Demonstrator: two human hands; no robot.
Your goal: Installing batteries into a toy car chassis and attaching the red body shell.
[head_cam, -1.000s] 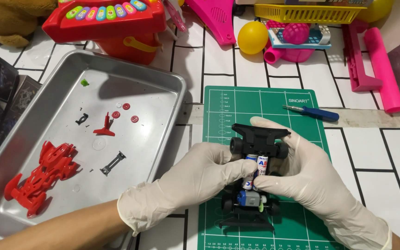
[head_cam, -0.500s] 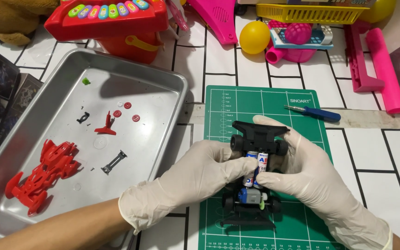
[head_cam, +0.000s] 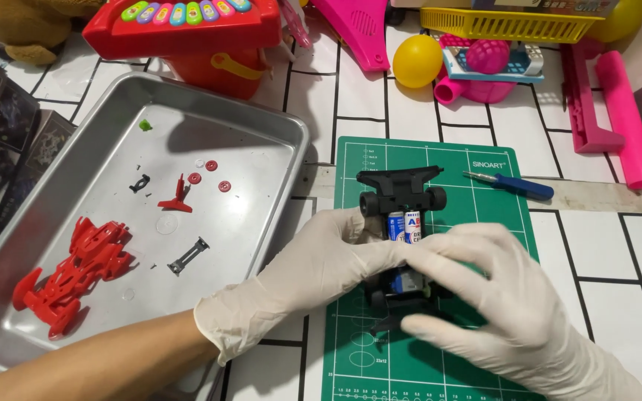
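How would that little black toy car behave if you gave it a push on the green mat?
The black toy car chassis would probably roll, since it has round wheels. It likely feels fairly heavy for its size, given the batteries seated inside. Its thin plastic front looks somewhat fragile. Both gloved hands, left hand and right hand, grip it.
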